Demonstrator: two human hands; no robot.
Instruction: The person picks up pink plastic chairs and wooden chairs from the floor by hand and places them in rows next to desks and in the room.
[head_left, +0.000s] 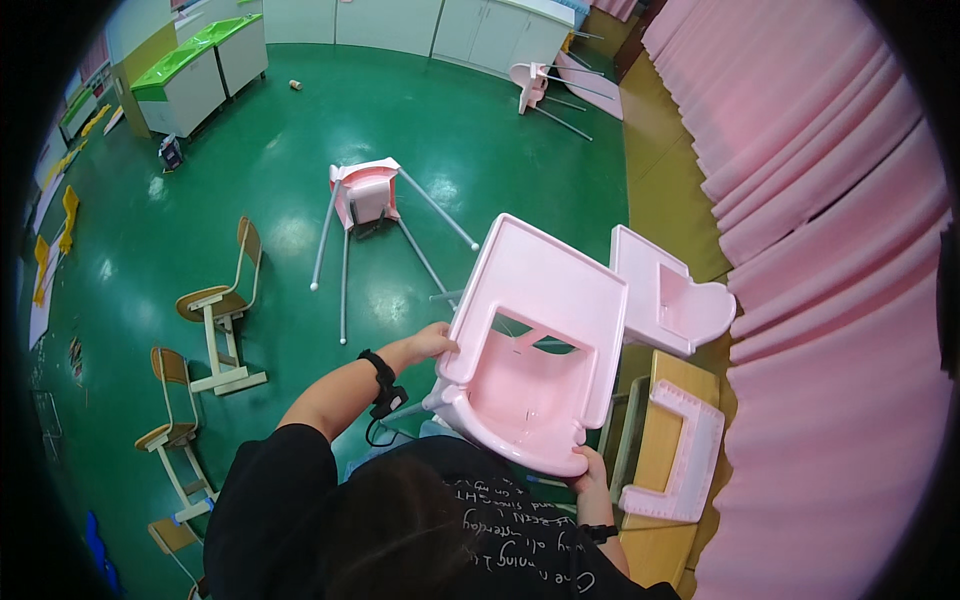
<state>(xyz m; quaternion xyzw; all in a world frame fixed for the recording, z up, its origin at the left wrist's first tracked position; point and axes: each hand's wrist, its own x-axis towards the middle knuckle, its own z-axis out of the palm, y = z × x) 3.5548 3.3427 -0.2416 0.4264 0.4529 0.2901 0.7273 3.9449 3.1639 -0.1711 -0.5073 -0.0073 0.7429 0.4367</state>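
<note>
Left of the wooden table, pink high chair; left hand gripping its tray, right hand gripping its near edge. On the table, U-shaped pink piece; beyond, another high chair.

1. Left of the pale pink plastic high chair, glossy green floor leaves room to pass.
2. Ahead-left of it, a pink plastic chair with splayed grey legs obstructs.
3. Right of it, another pink plastic tray seat and a tan wooden desk block.
</note>
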